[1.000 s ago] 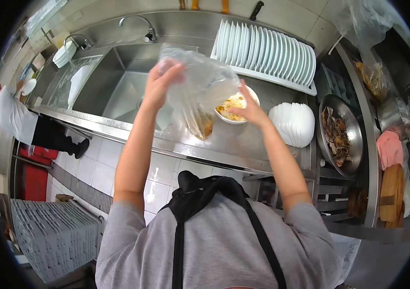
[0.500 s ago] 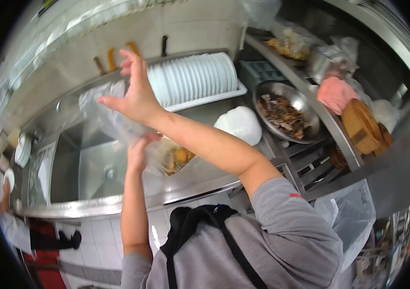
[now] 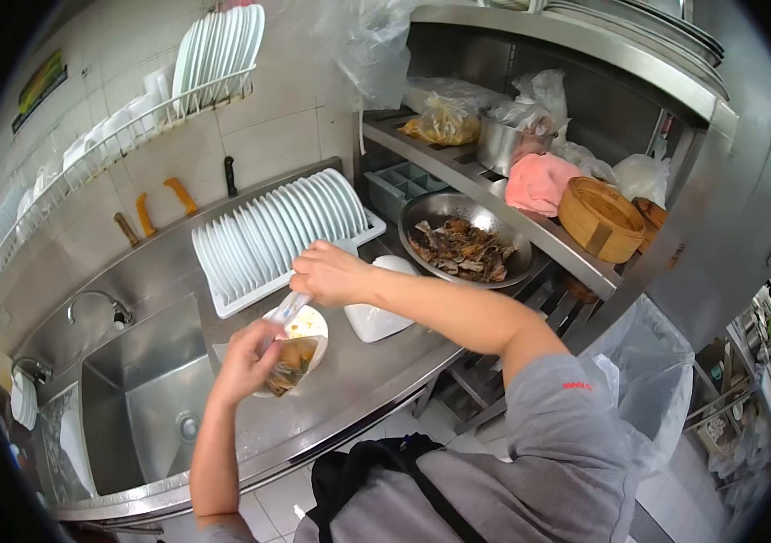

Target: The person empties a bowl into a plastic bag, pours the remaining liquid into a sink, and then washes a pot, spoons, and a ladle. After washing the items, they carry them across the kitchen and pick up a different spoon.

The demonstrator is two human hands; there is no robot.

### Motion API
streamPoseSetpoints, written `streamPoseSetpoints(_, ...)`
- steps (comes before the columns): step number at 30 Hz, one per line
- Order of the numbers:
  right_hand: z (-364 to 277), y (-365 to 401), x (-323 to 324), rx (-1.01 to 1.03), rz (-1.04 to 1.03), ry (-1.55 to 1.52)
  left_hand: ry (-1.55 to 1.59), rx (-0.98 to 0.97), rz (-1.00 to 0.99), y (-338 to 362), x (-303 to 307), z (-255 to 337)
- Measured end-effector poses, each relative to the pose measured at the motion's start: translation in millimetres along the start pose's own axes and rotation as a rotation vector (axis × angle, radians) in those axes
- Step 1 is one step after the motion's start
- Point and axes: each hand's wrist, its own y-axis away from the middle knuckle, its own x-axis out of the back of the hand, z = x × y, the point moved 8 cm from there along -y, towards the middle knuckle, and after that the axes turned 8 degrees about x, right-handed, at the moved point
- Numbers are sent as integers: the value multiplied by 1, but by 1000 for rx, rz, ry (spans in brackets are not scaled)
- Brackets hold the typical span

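Note:
Over the steel counter, my left hand (image 3: 242, 364) is closed around the lower part of a twisted plastic bag neck. My right hand (image 3: 327, 271) pinches the upper end of that neck, slightly farther from me. Below them hangs the clear plastic bag (image 3: 293, 364), with brown and yellowish food pieces in its bottom. It overlaps a white bowl (image 3: 311, 321) that has yellow-orange bits inside. Close beneath my right forearm sits a white rounded dish stack (image 3: 378, 308), partly covered by the arm.
A rack of white plates (image 3: 281, 217) stands behind my hands. The steel sink (image 3: 146, 398) is on the left. To the right are a metal bowl of dark food scraps (image 3: 462, 244) and a shelf (image 3: 530, 231) bearing a bamboo steamer (image 3: 598, 222), a pink cloth (image 3: 539, 184) and bagged food.
My right hand was raised with fingers spread; now it has come down and closed on the bag's neck. The loose bag top is gathered into a twist. The view has shifted.

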Motion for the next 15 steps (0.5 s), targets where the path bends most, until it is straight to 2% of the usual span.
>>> streamPoseSetpoints(1, 0, 10, 18, 41, 99, 90, -107, -246, -183, -1, -4, -3)
streamPoseSetpoints(2, 2, 21, 19, 37, 98, 94, -106, -251, -186, -5, -5, 0)
streamPoseSetpoints(4, 24, 46, -14, -205, -88, -109, -463, 6, -175, -21, -4, -14)
streamPoseSetpoints(5, 24, 57, -41, -294, -209, -304, -494, 110, -104, -30, -4, -14)
streamPoseSetpoints(6, 4, 62, -39, -499, -263, -873, -495, 109, -103, -38, -11, -16)
streamPoseSetpoints(7, -21, 67, -57, -599, -87, -1410, -402, 25, -34, -49, -14, -14)
streamPoseSetpoints(8, -60, 62, -48, -809, 51, -2018, -308, -65, 41, -58, -12, -6)
streamPoseSetpoints(10, -106, 29, -28, -231, 347, -2607, 20, -149, 50, -59, -21, 39)
streamPoseSetpoints(11, -118, 18, -26, -225, 340, -2605, 258, -95, -57, -58, -28, 52)
streamPoseSetpoints(13, -137, -1, 8, 229, 404, -2732, 352, -84, -283, -54, -38, 78)
streamPoseSetpoints(14, -131, 0, 11, 230, 407, -2738, 393, -43, -416, -52, -47, 83)
streamPoseSetpoints(15, -112, 5, 15, 172, 509, -2634, 394, -33, -420, -49, -49, 81)
